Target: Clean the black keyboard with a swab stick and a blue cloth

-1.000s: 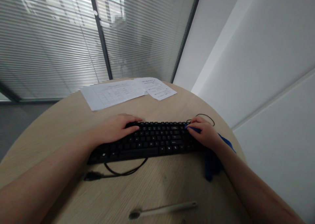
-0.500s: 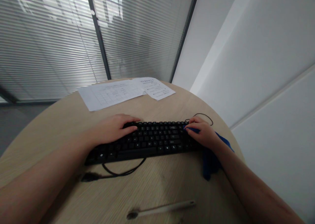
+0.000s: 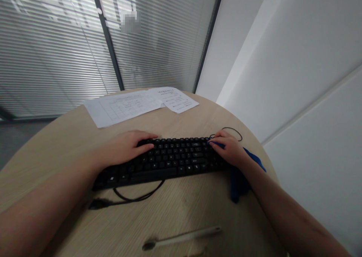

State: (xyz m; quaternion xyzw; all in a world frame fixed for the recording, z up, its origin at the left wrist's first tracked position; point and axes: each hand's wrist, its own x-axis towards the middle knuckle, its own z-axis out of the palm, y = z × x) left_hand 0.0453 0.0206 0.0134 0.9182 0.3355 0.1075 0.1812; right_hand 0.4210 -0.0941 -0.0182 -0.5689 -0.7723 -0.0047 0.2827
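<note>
Across the middle of the counter (image 3: 195,204), I have the black keyboard (image 3: 169,162) lying keys up at a slight slant. My left hand (image 3: 128,147) lies over its left end, thumb on the keys and fingers along the back edge, parted from the thumb; I cannot tell whether they grip or merely rest. My right hand (image 3: 227,149) has thumb and fingers closed on a bunched part of the blue cloth (image 3: 237,189), touching the upper keys near the right end, while the rest of the cloth drapes under the wrist onto the counter.

To handle this well, I would brace with the left palm so that the keyboard cannot skid, pressing on the frame rather than the keys. For the right, I judge short, light strokes along one row best, with the cloth folded firmly over the fingertips so that no loose corner snags a keycap. The trailing part could drag under the wrist, so I would gather it in. I would also mind the cable (image 3: 138,201) looped just in front of the keyboard; the brush (image 3: 183,239) lies farther toward me, well apart from both hands.
</note>
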